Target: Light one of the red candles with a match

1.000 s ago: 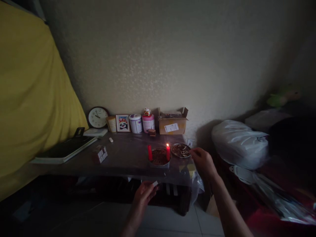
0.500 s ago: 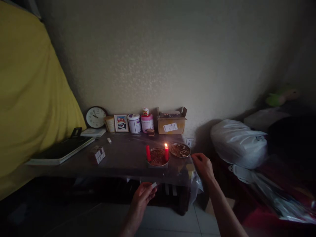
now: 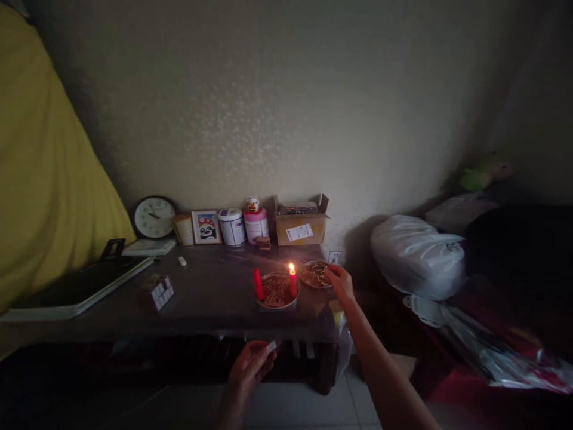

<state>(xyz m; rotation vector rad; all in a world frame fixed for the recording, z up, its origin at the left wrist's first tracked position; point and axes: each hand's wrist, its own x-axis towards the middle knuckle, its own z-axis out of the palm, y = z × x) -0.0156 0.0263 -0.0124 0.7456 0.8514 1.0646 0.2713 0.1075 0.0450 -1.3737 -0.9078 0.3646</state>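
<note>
Below the table's front edge, my left hand (image 3: 254,361) is closed on a small white box (image 3: 271,346). My right hand (image 3: 341,283) is pinched at the right rim of a round dish (image 3: 313,275) with pale sticks in it; what its fingers hold, if anything, is too small to name. Left of that dish is another round tray (image 3: 276,291) filled with brown bits. An unlit red candle (image 3: 258,285) stands at its left side and a lit red candle (image 3: 292,282) at its right.
On the dark table (image 3: 210,286) are stacked small boxes (image 3: 156,292) and a large book (image 3: 76,292). A clock (image 3: 154,217), picture frame (image 3: 206,227), tins (image 3: 232,227) and cardboard box (image 3: 301,229) line the wall. White bags (image 3: 416,257) lie right.
My right hand has moved left, from beside the table to the rim of the dish with sticks. The whole view has shifted slightly. My left hand still holds the small white box.
</note>
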